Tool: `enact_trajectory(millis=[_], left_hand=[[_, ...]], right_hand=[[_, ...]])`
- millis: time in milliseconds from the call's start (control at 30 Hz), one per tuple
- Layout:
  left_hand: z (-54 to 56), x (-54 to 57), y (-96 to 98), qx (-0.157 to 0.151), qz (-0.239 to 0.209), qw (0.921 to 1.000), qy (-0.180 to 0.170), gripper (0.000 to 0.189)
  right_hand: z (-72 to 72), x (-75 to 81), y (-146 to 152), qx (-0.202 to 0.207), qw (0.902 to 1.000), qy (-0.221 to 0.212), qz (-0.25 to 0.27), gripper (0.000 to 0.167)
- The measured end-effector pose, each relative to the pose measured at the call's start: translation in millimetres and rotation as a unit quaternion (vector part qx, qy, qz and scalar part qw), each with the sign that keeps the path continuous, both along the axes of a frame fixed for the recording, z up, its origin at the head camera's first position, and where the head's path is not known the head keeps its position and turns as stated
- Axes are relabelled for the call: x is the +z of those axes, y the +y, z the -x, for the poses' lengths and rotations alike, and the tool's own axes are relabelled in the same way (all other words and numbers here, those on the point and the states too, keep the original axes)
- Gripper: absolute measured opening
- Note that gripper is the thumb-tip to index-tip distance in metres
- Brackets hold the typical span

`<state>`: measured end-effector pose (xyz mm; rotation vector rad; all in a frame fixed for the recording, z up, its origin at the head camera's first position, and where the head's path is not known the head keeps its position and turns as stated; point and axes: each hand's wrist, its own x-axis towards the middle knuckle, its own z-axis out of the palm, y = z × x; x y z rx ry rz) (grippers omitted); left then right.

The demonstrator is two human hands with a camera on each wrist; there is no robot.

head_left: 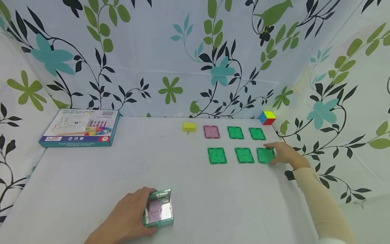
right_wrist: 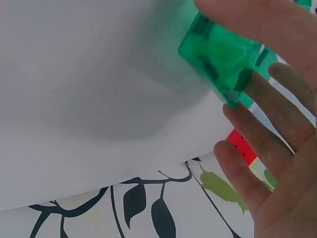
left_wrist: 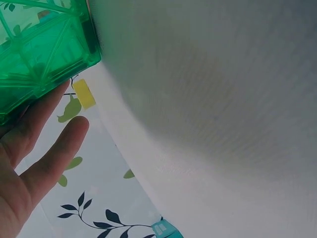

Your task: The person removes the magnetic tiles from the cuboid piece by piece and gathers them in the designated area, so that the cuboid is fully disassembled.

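My left hand [head_left: 129, 213] grips a small open-topped box of clear green magnetic tiles [head_left: 158, 222] near the front of the table; a pinkish panel shows inside it. In the left wrist view, the box's green wall [left_wrist: 44, 54] lies against the fingers. At the right end of the front row, my right hand [head_left: 286, 154] pinches a flat green magnetic tile [head_left: 265, 156] between thumb and fingers. The right wrist view shows that tile [right_wrist: 223, 59] tilted, its near edge raised off the table. Beside it lie two more green tiles, one in the middle [head_left: 244, 155] and one leftmost [head_left: 217, 156].
Behind are a pink tile [head_left: 211, 132] and two green tiles [head_left: 235, 132]. A yellow block [head_left: 189, 127] sits left of them, and a colored cube [head_left: 267, 118] stands at the back right corner. A flat boxed set [head_left: 80, 128] lies back left. Patterned cloth [head_left: 170, 61] walls the table.
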<state>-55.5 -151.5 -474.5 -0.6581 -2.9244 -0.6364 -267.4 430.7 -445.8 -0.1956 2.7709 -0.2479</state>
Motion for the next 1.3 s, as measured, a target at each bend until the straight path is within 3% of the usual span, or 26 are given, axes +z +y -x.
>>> enact_trajectory(millis=[267, 600, 733, 867, 1000, 1100, 1300], left_hand=[[-0.1, 1.0, 0.1, 0.006, 0.002, 0.9998, -0.019, 0.087], [-2.3, -2.2, -0.7, 0.004, -0.006, 0.9999, 0.009, 0.088], [-2.4, -2.4, -0.5, 0.004, -0.005, 1.0000, 0.003, 0.088], [-0.9, -1.7, 0.2, 0.003, -0.003, 0.9999, -0.014, 0.088], [1.2, -1.1, 0.9, 0.000, 0.005, 0.9997, -0.024, 0.088], [2.2, -0.4, 1.4, 0.000, 0.013, 0.9996, -0.025, 0.089], [0.3, 1.4, 1.6, 0.006, 0.015, 0.9996, -0.023, 0.090]], right_hand=[[0.2, -4.1, 1.6, -0.004, 0.9982, -0.022, -0.056, 0.082], [0.0, -6.3, 7.7, 0.003, 0.9956, -0.021, -0.091, 0.082], [-5.3, 1.0, 2.9, 0.019, 0.9965, 0.015, -0.080, 0.082], [-15.7, 20.2, -19.6, 0.046, 0.9933, 0.102, -0.031, 0.074], [-31.4, 35.2, -67.9, 0.093, 0.9761, 0.192, 0.041, 0.069], [-46.4, 38.4, -112.8, 0.145, 0.9546, 0.238, 0.107, 0.069], [-84.3, 29.6, -203.8, 0.266, 0.9037, 0.246, 0.228, 0.067]])
